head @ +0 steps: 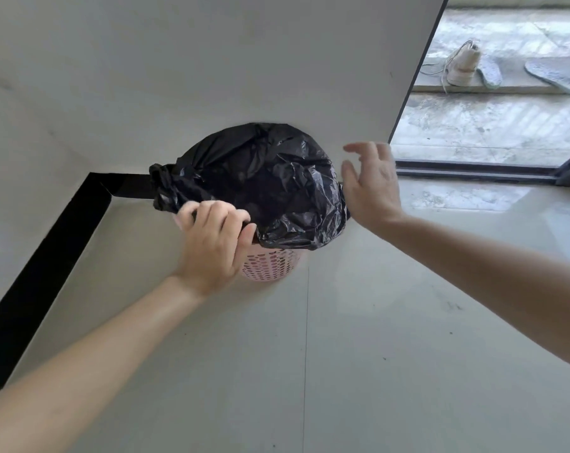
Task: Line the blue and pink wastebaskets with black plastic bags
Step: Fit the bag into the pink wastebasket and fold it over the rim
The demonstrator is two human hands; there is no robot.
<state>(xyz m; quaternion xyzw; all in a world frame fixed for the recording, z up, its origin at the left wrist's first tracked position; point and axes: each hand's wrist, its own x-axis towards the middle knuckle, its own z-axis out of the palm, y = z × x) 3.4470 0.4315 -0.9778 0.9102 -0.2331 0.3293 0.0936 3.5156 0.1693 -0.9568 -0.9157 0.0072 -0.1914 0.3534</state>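
Observation:
A pink perforated wastebasket (269, 266) stands on the floor against the white wall. A black plastic bag (277, 178) is draped over its top and folded down over the rim, with a knotted bunch at the left. My left hand (211, 243) grips the near left rim and the bag's edge there. My right hand (372, 184) hovers just right of the bag, fingers spread, holding nothing. The blue wastebasket is not in view.
A black baseboard (48, 256) runs along the wall at the left. At the right a sliding door track (473, 170) leads to a concrete balcony with a shoe (463, 65) and insoles (551, 75). Grey floor tiles (342, 354) lie below.

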